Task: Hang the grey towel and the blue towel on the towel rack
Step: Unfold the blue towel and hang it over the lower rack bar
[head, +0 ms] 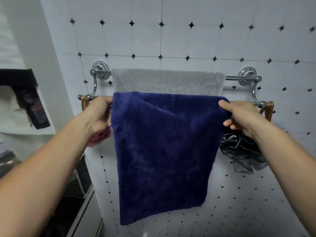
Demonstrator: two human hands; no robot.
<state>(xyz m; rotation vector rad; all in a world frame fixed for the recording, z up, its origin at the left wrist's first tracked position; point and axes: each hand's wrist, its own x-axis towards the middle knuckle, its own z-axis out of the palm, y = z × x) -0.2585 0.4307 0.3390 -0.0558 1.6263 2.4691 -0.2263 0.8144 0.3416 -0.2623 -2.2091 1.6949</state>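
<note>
Second towel being hung. The grey towel already drapes over the rear bar of the rack. The blue towel, plush and dark, hangs flat at the front bar, apparently folded over it, though the bar is hidden there. Left hand and right hand each close a pinching grip on an upper corner. Next: level the top edge, then let go.
</note>
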